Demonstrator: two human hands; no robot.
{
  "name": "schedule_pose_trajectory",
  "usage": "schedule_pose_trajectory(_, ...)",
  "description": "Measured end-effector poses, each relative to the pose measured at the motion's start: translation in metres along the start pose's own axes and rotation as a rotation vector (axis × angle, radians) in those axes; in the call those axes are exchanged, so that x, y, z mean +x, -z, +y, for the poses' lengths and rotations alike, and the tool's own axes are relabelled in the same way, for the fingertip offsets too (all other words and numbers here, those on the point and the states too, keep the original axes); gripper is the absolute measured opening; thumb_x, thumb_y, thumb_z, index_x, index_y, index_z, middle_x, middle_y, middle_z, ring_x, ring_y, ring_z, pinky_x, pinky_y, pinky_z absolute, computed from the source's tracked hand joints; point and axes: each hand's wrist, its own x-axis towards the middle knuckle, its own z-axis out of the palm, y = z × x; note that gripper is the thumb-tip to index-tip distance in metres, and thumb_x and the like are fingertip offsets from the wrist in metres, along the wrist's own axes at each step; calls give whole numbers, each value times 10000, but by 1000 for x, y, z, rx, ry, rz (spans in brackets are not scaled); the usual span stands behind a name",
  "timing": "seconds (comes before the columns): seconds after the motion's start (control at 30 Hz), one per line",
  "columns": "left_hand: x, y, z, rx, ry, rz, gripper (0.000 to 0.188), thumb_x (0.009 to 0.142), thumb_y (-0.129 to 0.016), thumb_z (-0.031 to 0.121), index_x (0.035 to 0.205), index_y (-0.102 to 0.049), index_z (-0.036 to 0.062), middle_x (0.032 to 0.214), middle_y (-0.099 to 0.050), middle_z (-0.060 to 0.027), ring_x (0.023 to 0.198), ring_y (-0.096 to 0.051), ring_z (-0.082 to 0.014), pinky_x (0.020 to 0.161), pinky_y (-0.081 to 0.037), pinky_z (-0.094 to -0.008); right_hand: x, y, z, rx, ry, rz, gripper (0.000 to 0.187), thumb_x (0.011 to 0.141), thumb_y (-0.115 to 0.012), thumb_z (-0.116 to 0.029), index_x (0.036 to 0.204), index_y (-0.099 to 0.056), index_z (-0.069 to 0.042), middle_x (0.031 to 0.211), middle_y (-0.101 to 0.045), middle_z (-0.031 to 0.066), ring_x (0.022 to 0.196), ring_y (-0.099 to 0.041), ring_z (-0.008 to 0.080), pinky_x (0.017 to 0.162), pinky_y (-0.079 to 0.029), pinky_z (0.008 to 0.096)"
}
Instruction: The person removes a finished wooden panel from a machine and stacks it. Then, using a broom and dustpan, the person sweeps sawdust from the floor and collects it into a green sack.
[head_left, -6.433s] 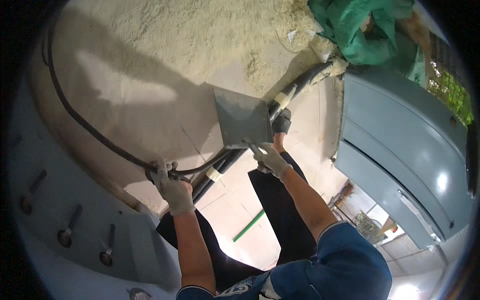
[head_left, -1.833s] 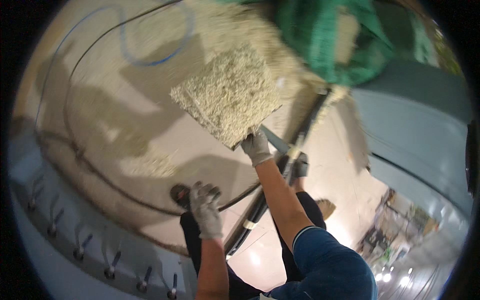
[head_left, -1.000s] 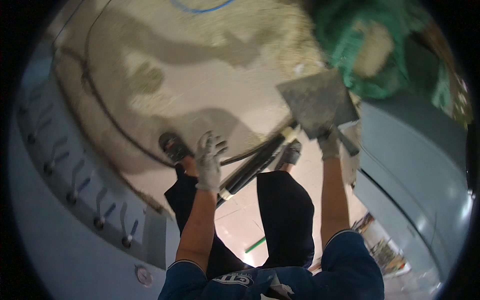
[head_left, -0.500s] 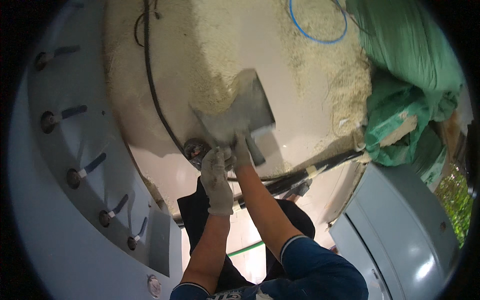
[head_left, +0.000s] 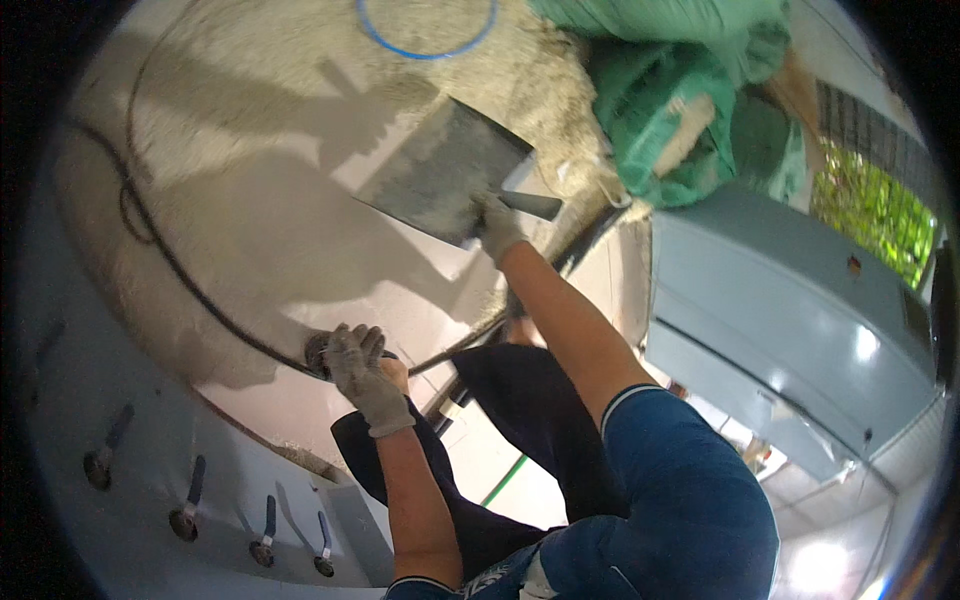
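My right hand (head_left: 497, 228), in a grey dusty work glove, grips a dark grey dustpan (head_left: 430, 165) by its rear edge beside the short handle. A dusty film coats the pan, and no heap shows in it. My left hand (head_left: 362, 375), gloved too, is apart from the pan, above my dark shoe (head_left: 318, 352); its fingers are spread and hold nothing. Pale yellow sawdust-like powder (head_left: 230, 85) covers the floor beyond and left of the pan. Whether the pan touches the floor, I cannot tell.
A black cable (head_left: 200, 285) crosses the floor at left. Beyond lies a blue hose loop (head_left: 430, 55); green sacks (head_left: 660, 130) stand at right. A grey cabinet (head_left: 790, 310) is at right, and a grey panel with several lever handles (head_left: 190, 500) at lower left.
The view has swung right. My left hand has come off the dustpan and moved left. The pan, in my right hand, has turned, and the powder seen at its far side is gone from it.
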Motion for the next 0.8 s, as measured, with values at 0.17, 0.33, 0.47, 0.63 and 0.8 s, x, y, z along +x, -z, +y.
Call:
schedule_pose_trajectory(0.17, 19, -24, -10, 157, -83, -99, 372, 985, -532, 238, 1276, -499, 10, 1075, -611, -162, 946, -634, -273, 851, -538, -369, 4, 181, -13, 347, 92, 316, 172, 823, -671, -43, 988, -625, -57, 852, -632, 72, 745, -645, 222, 675, -569, 376)
schedule_pose_trajectory(0.33, 23, -80, -49, 466, -126, -132, 379, 961, -580, 214, 1268, -514, 1, 1088, -623, -145, 948, -638, -243, 851, -549, -354, 52, 308, 4, 519, 45, 562, 196, 808, -667, -14, 982, -606, -81, 832, -623, 45, 761, -631, 196, 675, -562, 348)
schedule_pose_trajectory(0.47, -15, -153, -67, 840, -3, -166, 345, 958, -591, 190, 1243, -542, 0, 1073, -632, -115, 946, -639, -218, 876, -533, -350, 61, 373, 35, 556, -5, 631, 232, 808, -684, -24, 1010, -600, -101, 863, -622, 36, 778, -620, 180, 703, -555, 337)
schedule_pose_trajectory(0.63, -74, -252, -75, 822, -62, -472, 330, 957, -609, 174, 1224, -549, -11, 1108, -612, -92, 998, -620, -178, 892, -517, -334, 88, 393, 44, 556, 56, 525, 321, 874, -645, -83, 1183, -562, -53, 1066, -613, 49, 941, -598, 187, 834, -537, 343)
schedule_pose_trajectory(0.8, -55, -328, -112, 795, 65, -619, 378, 980, -554, 237, 1261, -520, -14, 1108, -615, -125, 991, -633, -226, 903, -506, -354, 167, 379, 28, 299, -37, 367, 281, 895, -657, -155, 1161, -574, -116, 1133, -582, 47, 992, -578, 183, 840, -508, 314)
